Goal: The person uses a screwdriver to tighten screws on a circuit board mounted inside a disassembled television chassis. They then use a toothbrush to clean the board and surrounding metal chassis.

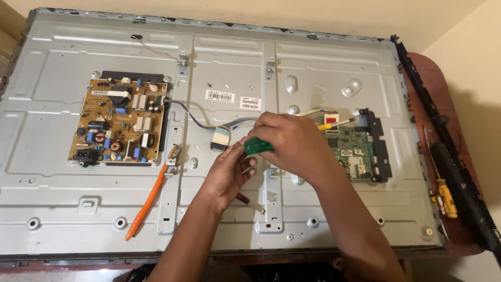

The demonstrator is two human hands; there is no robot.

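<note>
The right hand grasps a green screwdriver upright over the TV panel while the left hand's fingers pinch its shaft, seemingly working a screw.

— That big back panel filling the frame, what is it made of?

— Pale grey sheet metal, matt, with pressed ribs. The power board at left looks like tan laminate carrying glossy plastic parts; the main board right of centre is green, in a black plastic frame.

— And the tools?

— The screwdriver handle at centre is translucent green plastic, glossy. The pry tool at lower left is smooth orange plastic. At the right edge, a yellow plastic-handled screwdriver lies on a reddish, polished wooden table.
</note>
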